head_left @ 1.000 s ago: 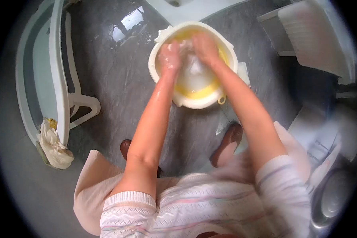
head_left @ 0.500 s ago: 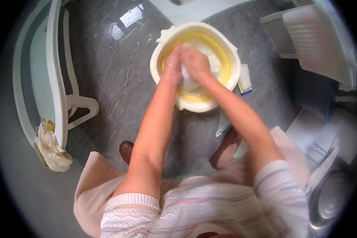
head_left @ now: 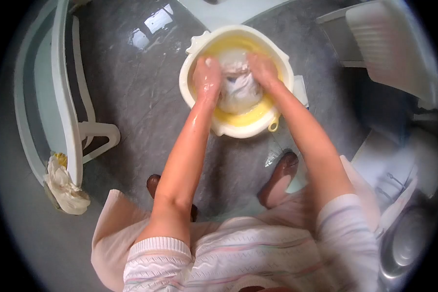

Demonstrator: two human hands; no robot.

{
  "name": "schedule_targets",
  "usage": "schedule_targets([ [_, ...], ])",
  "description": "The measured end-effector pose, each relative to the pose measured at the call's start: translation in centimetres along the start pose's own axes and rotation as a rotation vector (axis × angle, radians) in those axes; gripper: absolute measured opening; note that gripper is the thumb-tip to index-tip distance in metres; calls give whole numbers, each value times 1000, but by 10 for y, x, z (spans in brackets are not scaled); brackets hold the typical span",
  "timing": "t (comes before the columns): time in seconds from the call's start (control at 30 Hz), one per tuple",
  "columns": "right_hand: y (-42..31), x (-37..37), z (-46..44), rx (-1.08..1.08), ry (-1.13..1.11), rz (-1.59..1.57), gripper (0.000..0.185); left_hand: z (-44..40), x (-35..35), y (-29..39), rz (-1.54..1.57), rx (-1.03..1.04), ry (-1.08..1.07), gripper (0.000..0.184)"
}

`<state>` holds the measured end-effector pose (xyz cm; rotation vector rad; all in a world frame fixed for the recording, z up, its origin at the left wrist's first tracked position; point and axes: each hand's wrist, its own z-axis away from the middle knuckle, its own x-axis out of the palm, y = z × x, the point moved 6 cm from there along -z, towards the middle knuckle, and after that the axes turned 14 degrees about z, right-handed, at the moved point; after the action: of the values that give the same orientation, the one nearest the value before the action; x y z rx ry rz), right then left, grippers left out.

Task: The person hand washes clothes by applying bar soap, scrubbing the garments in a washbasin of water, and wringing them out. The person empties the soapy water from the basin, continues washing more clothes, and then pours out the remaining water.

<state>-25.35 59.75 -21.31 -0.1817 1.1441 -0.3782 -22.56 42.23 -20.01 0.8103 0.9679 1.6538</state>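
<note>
One white basin (head_left: 185, 81); bunched white cloth (head_left: 243, 92) inside, lying at four o'clock from my left hand (head_left: 208, 74), eight o'clock from my right hand (head_left: 264, 70), about equally near. Both clenched on it; long axis unclear.

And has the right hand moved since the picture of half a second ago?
Yes. Judged against the basin, the right hand has moved to the right, toward the basin's right side and away from the left hand.
</note>
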Motion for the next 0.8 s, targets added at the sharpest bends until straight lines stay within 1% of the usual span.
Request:
schedule_targets([
  [0.03, -6, 3, 8, -24, 100, 24, 40, 1, 0, 15, -213, 138, 15, 33],
  [0.07, -13, 12, 19, -47, 205, 52, 39, 0, 10, 6, -388, 297, -34, 35],
  [0.1, -14, 20, 24, -77, 314, 83, 38, 1, 18, -6, -545, 346, -72, 36],
  [0.13, -25, 39, 24, -282, 298, 277, 35, 3, 24, -12, -702, 393, -103, 37],
  [0.17, -11, 47, 16, -271, 224, 284, 34, 3, 28, -20, -862, 433, -133, 38],
  [0.2, -14, 34, 19, -255, 146, 289, 33, -1, 28, -18, -884, 310, -227, 40],
  [0.23, -17, 23, 22, -235, 72, 292, 33, -11, 22, -24, -640, 175, -177, 40],
  [0.3, -34, 8, 27, -140, 78, 178, 27, -28, 15, -40, -148, -85, -80, 40],
  [0.37, -56, 4, 35, -47, 82, 70, 21, -25, 21, -53, 395, -468, -170, 37],
  [0.4, -77, -1, 49, -148, 207, -30, 20, -21, 25, -56, 671, -659, -210, 36],
  [0.47, -111, -8, 82, -355, 454, -233, 18, -22, 8, -23, -17, 61, -408, 32],
  [0.5, -114, -5, 81, -389, 429, -165, 18, -11, 9, -7, -368, 420, -477, 30],
  [0.57, -107, 5, 73, -447, 381, -34, 18, -8, 8, -25, 222, -2, -238, 29],
  [0.6, -95, 12, 51, -479, 369, 334, 21, -1, 15, -36, 510, -211, -110, 28],
  [0.63, -73, 17, 28, -369, 346, 285, 23, 4, 18, -46, 793, -419, 24, 28],
  [0.67, -52, 20, 13, -254, 318, 238, 26, 2, 15, -42, 665, -462, 9, 31],
  [0.73, -18, 0, 9, -25, 284, 77, 28, -1, 7, -37, 407, -549, -21, 36],
  [0.77, -12, -5, 7, 81, 269, -6, 30, -7, 2, -24, 195, -288, 2, 35],
  [0.8, -16, 1, 15, 77, 264, -172, 33, -8, 0, -12, -15, -28, 28, 35],
])
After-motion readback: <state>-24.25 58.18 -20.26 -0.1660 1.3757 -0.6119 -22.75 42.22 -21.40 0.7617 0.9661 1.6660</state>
